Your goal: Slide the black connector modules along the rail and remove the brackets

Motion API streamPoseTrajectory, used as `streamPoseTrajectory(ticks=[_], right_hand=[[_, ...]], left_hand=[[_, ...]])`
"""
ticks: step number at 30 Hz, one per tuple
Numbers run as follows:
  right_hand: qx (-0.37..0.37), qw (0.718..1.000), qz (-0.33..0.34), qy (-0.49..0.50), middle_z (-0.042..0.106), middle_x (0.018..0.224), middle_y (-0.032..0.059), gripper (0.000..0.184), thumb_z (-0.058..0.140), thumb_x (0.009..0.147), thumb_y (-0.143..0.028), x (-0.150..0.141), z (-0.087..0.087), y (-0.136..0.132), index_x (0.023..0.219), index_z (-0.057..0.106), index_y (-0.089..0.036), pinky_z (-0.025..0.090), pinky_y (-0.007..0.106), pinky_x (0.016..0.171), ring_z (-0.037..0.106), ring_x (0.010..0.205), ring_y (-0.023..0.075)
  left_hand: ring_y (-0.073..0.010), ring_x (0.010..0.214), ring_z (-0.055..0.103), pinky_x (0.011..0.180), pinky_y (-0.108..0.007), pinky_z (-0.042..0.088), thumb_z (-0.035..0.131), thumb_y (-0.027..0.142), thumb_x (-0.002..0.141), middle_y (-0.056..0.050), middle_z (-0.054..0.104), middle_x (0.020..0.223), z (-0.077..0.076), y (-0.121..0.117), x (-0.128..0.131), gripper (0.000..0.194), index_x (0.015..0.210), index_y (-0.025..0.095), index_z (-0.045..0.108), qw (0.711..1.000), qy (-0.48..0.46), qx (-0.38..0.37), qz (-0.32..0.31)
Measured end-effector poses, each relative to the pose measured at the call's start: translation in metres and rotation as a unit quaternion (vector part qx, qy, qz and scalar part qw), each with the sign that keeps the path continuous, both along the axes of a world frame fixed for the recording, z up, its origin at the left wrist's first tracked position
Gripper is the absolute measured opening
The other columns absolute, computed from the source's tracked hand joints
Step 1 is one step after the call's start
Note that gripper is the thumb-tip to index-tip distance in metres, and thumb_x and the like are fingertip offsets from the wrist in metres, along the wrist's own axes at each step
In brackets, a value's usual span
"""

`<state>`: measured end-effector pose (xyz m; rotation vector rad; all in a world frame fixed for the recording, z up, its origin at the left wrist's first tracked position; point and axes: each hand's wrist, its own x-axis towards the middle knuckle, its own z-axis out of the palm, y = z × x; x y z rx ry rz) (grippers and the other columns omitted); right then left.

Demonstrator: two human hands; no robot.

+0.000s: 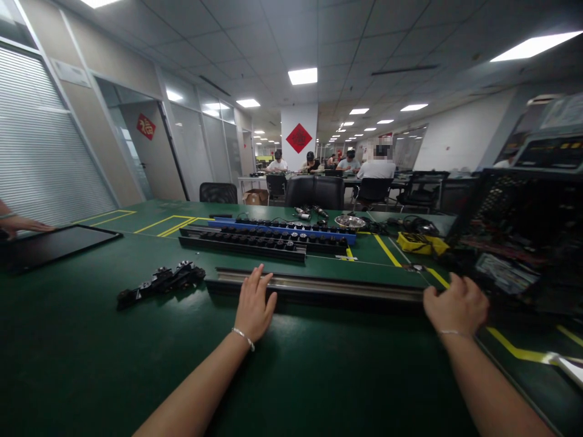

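Note:
A long black rail (337, 287) with a metallic channel along its length lies crosswise on the green table. My left hand (255, 306) rests on its near side, left of the middle, with the fingers stretched out. At the rail's right end my right hand (458, 306) is closed around it, fingers curled and partly hidden. Left of the rail is a cluster of black linked parts (161, 284). Beyond it lie black rails fitted with rows of small round black parts (255, 241), and a blue rail (310, 230).
A yellow tray (423, 244) and a metal bowl (350, 223) stand at the back right. Open electronic equipment (523, 243) rises on the right. Another person's hand (22, 226) is by a flat black panel (64, 244) at left. Yellow tape (387, 250) marks the table.

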<state>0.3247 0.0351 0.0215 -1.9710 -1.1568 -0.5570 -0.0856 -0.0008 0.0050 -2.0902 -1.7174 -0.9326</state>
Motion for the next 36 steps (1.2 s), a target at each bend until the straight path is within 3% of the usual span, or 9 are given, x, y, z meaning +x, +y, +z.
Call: streamPoseTrajectory(ticks=[4,9,15,19,26,30,36], right_hand=[[-0.055,0.993,-0.061,0.086,0.035,0.134,0.0259,0.063,0.041,0.078,-0.041,0.045,-0.005,-0.004,0.133,0.036,-0.011,0.030,0.053,0.089,0.030,0.123,0.0400],[-0.160,0.975,-0.041,0.146,0.032,0.136,0.0252,0.068,0.035,0.078,-0.050,0.072,-0.008,-0.003,0.135,0.036,-0.011,0.030,0.048,0.086,0.027,0.125,0.0384],[-0.155,0.974,-0.051,0.156,0.031,0.136,0.0260,0.068,0.033,0.078,-0.053,0.080,-0.008,0.003,0.132,0.041,-0.012,0.028,0.048,0.084,0.025,0.125,0.0393],[-0.170,0.970,-0.057,0.163,0.030,0.138,0.0236,0.067,0.033,0.078,-0.051,0.084,-0.010,0.006,0.133,0.040,-0.013,0.027,0.047,0.085,0.025,0.126,0.0382],[-0.131,0.979,-0.066,0.142,0.034,0.136,0.0219,0.062,0.038,0.076,-0.047,0.084,-0.013,0.007,0.130,0.045,-0.016,0.029,0.048,0.083,0.023,0.125,0.0370],[-0.133,0.983,-0.066,0.112,0.039,0.133,0.0174,0.054,0.033,0.078,-0.046,0.080,-0.012,0.007,0.121,0.054,-0.019,0.030,0.046,0.082,0.027,0.121,0.0367],[-0.167,0.982,-0.056,0.063,0.056,0.109,0.0209,0.045,0.036,0.078,-0.041,0.073,-0.008,0.008,0.108,0.060,-0.017,0.032,0.042,0.080,0.042,0.111,0.0332]], left_hand=[[-0.0226,0.137,0.018,0.111,-0.046,0.018,0.036,0.032,0.088,-0.010,0.026,0.148,0.000,-0.014,0.014,0.045,0.131,0.020,0.040,0.999,0.039,0.025,-0.020],[-0.0266,0.137,0.017,0.109,-0.052,0.018,0.043,0.032,0.084,-0.008,0.029,0.147,-0.015,-0.015,0.009,0.051,0.135,0.024,0.038,0.996,0.077,-0.035,0.025],[-0.0299,0.137,0.019,0.105,-0.059,0.023,0.046,0.034,0.082,-0.008,0.027,0.148,-0.025,-0.019,-0.001,0.062,0.140,0.025,0.028,0.990,0.078,-0.108,0.053],[-0.0291,0.137,0.019,0.107,-0.056,0.022,0.045,0.034,0.082,-0.009,0.027,0.148,-0.025,-0.018,0.000,0.061,0.140,0.022,0.030,0.991,0.070,-0.106,0.048],[-0.0281,0.137,0.019,0.107,-0.054,0.024,0.045,0.032,0.083,-0.010,0.030,0.147,-0.027,-0.011,0.001,0.059,0.139,0.023,0.031,0.994,0.070,-0.079,0.035],[-0.0286,0.137,0.019,0.107,-0.054,0.025,0.046,0.031,0.083,-0.010,0.030,0.147,-0.024,-0.012,0.001,0.058,0.139,0.023,0.032,0.993,0.070,-0.088,0.034],[-0.0283,0.136,0.021,0.107,-0.053,0.026,0.048,0.029,0.082,-0.009,0.032,0.146,-0.022,-0.013,0.001,0.059,0.138,0.024,0.033,0.994,0.068,-0.083,0.033]])
